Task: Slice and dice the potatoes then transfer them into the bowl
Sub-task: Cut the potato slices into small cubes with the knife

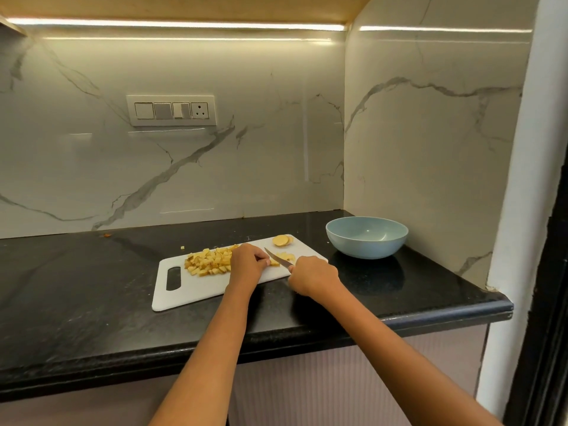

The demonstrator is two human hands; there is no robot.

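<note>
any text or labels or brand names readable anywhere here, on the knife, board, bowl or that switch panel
None: no readable text in this view.
Knife: no marking can be made out on the blade.
Cutting board: plain white, no print.
Bowl: plain blue, no logo visible.
Switch panel: switches and a socket, no lettering legible.

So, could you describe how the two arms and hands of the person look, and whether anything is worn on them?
Both arms are bare from the hands down to the bottom picture edge: no sleeves show. The left hand and the right hand carry no gloves, and no watch or bracelet shows at the wrists. Rings on the fingers are too small to judge.
</note>
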